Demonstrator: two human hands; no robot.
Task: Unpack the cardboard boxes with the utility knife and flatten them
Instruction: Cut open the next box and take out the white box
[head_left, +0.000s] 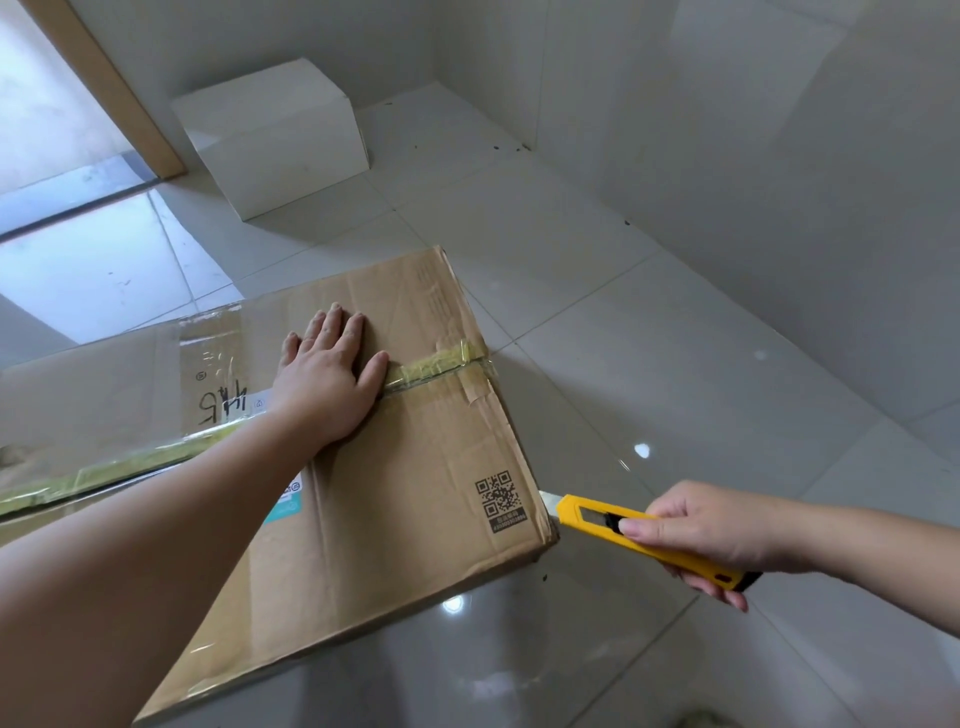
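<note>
Left hand (332, 379) lies flat on the taped cardboard box (405, 467) — right hand (711, 535) grips the yellow utility knife (623, 530), blade at the corner; slitting the tape (441, 364) likely follows.

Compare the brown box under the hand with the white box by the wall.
The brown box is creased, printed and sealed with yellowish tape; the white box is plain and smooth. The brown box lies near, pressed by the left hand; the white box sits untouched near the wall. Both are closed and rest on the tiled floor.
</note>
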